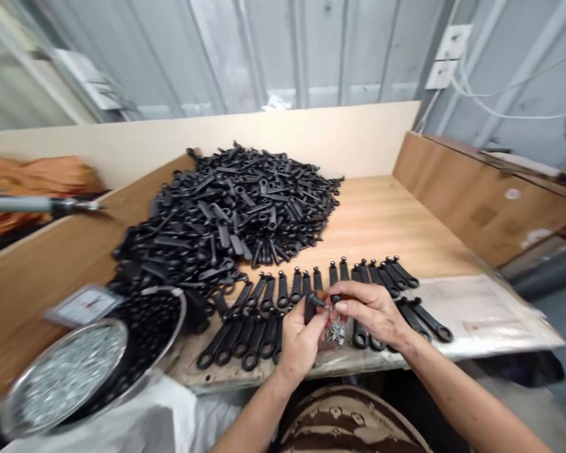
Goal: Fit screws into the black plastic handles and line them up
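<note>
My left hand [293, 346] is closed round a small black knob [312, 306], its rounded end sticking up past the fingers. My right hand [371, 316] comes in from the right, thumb and forefinger pinched together close to the knob's tip. What sits in that pinch is too small to make out. Below the fingertips shows a little heap of small metal pieces [334, 333]. Black handles [251, 349], each with a ring at one end, lie in rows on both sides of my hands, and my hands cover some of them.
A large pile of black handles [245, 207] fills the back left. At the left, a bowl of silvery metal pieces [73, 371] rests over a wider basin of black knobs [153, 321]. A grey pen-shaped tool [28, 204] juts in. Wooden boards [481, 195] border the table.
</note>
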